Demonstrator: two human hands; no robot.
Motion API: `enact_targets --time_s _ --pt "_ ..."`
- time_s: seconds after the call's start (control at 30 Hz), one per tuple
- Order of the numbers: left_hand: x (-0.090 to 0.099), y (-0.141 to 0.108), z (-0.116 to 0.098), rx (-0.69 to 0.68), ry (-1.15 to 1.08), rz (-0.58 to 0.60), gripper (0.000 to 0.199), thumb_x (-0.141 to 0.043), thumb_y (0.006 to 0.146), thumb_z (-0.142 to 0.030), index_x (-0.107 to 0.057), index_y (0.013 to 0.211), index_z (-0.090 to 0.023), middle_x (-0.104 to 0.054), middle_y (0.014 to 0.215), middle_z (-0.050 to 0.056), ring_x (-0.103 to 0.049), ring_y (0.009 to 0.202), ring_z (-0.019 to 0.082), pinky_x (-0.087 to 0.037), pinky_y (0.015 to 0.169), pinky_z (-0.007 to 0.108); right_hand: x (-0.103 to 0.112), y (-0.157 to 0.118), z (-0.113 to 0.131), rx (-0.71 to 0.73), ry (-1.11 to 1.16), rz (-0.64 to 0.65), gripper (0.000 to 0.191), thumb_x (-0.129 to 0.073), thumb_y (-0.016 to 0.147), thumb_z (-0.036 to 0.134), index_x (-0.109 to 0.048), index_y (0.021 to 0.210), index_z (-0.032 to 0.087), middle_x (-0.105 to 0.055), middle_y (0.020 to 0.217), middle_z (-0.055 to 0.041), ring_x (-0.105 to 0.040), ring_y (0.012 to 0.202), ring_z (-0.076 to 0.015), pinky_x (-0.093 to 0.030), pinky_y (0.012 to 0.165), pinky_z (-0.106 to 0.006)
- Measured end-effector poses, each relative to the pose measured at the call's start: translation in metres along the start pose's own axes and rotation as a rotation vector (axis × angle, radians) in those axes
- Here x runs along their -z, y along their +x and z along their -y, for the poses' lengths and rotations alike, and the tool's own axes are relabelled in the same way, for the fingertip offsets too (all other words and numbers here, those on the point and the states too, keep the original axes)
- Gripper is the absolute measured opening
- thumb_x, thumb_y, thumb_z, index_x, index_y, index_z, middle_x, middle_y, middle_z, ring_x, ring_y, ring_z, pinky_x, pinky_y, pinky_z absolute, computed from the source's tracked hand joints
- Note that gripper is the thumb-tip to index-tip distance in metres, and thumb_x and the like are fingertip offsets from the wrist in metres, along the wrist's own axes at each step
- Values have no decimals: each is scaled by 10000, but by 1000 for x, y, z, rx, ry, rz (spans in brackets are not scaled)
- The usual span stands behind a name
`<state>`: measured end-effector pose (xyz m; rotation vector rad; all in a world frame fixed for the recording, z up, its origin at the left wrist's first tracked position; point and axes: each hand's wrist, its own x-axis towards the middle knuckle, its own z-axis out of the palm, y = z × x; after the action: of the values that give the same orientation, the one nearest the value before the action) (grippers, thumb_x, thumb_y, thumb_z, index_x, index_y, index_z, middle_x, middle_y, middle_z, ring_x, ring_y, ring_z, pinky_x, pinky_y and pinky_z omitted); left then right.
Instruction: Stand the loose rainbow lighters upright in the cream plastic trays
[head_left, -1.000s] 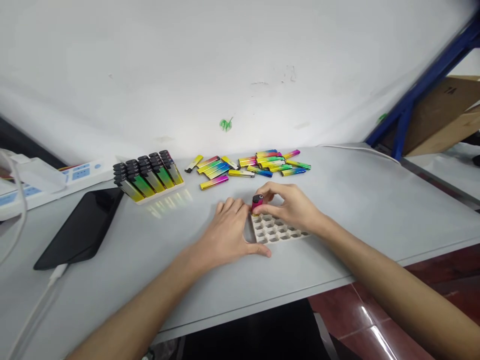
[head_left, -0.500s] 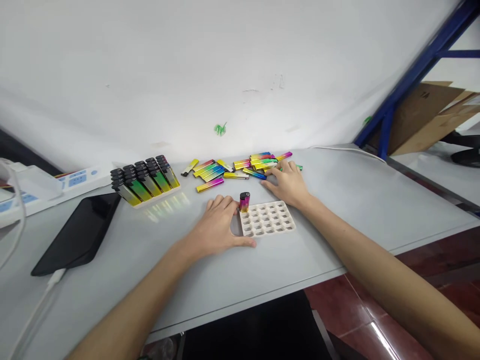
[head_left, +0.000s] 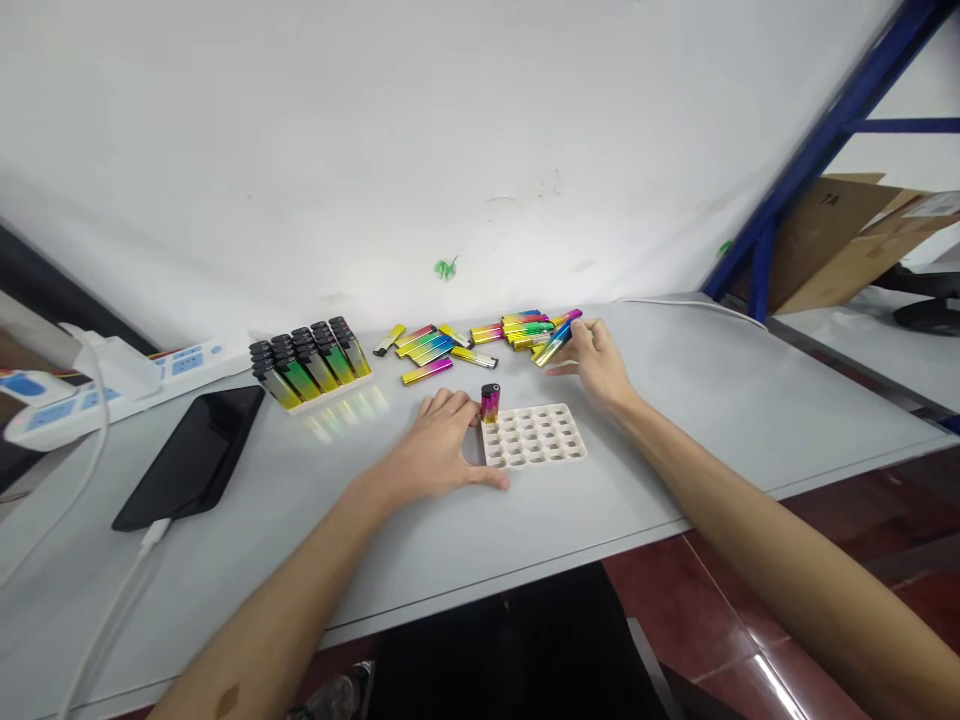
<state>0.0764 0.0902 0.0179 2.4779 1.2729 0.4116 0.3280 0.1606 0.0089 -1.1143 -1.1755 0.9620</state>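
A white tray (head_left: 534, 436) with rows of square holes lies on the table. One pink-and-yellow lighter (head_left: 490, 403) stands upright in its back left corner. My left hand (head_left: 444, 445) grips the tray's left side, index finger by that lighter and thumb at the front edge. Between the fingertips of my right hand (head_left: 596, 365) is a blue-and-gold lighter (head_left: 555, 342), held tilted just in front of a pile of shiny lighters (head_left: 525, 325). More lighters (head_left: 427, 346) lie loose to the left of the pile.
A second tray (head_left: 330, 396), full of upright black-topped lighters, stands at the back left. Near it are a black phone (head_left: 191, 455) on a white cable (head_left: 124, 590) and a white power strip (head_left: 180, 372). The wall rises behind; cardboard boxes (head_left: 832, 240) stand beyond a blue frame (head_left: 810, 150).
My right hand has picked the blue-and-gold lighter up from the pile and drawn it slightly right and toward me. My left hand stays at the tray. The view has shifted slightly.
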Motion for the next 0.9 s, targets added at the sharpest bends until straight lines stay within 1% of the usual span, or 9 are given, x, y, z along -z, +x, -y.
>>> enact_targets --time_s 0.07,0.13,0.27,0.4,0.53,0.6,0.67,0.77,0.9 --pt "0 0 -1 8 6 6 658 -692 609 -768 -536 914 -206 -556 1032 75 -463 1004 295 -391 897 448 -5 -4 3 -98 88 26 470 -605 801 679 -417 945 273 -562 748 54 -604 568 -134 -489 469 -257" --pt "1 -1 -1 12 10 17 658 -691 614 -763 -534 927 -205 -554 1046 78 -461 1013 298 -389 903 447 -9 -8 6 -175 135 55 471 -616 796 675 -401 932 279 -549 742 66 -549 486 -106 -391 378 -211" --pt "0 -2 0 14 22 27 644 -687 632 -745 -525 940 -204 -554 1067 82 -465 1031 305 -381 915 447 -9 -12 9 -181 160 151 455 -575 832 674 -380 880 265 -519 639 70 -375 395 -69 -210 351 -181" --pt "1 -2 0 17 31 29 633 -686 632 -738 -526 938 -207 -563 1058 79 -474 1019 303 -380 901 440 -8 -13 10 -192 101 229 457 -573 833 677 -437 806 242 -345 517 88 -293 403 -82 -226 357 -204" --pt "3 -3 0 21 29 37 622 -695 621 -733 -519 906 -209 -566 1029 74 -476 999 299 -383 880 433 -12 -17 11 -178 88 290 473 -625 786 690 -468 877 253 -493 628 60 -411 457 -94 -302 371 -203" --pt "4 -3 0 22 16 34 588 -684 652 -719 -511 890 -211 -568 1020 71 -477 990 293 -383 882 438 -14 -19 12 -151 87 305 471 -628 784 690 -451 915 274 -500 636 69 -419 462 -96 -294 377 -194" --pt "3 -2 -1 32 -10 15 507 -617 754 -689 -499 875 -211 -572 999 63 -480 980 280 -381 888 443 -14 -19 12 -137 95 296 458 -617 795 692 -452 898 277 -403 578 87 -346 433 -86 -236 375 -185" --pt "0 0 -3 72 -52 -49 399 -462 912 -609 -471 837 -217 -569 919 45 -490 941 256 -392 866 433 -11 -16 11 -171 116 258 517 -517 825 739 -448 731 236 -246 528 86 -183 412 -75 -132 372 -212" --pt "-3 4 -3 91 -38 -148 335 -471 942 -516 -451 779 -224 -566 865 38 -505 916 244 -409 826 411 -8 -13 12 -219 141 255 584 -427 871 709 -329 562 224 -172 493 72 -97 415 -75 -83 385 -251"
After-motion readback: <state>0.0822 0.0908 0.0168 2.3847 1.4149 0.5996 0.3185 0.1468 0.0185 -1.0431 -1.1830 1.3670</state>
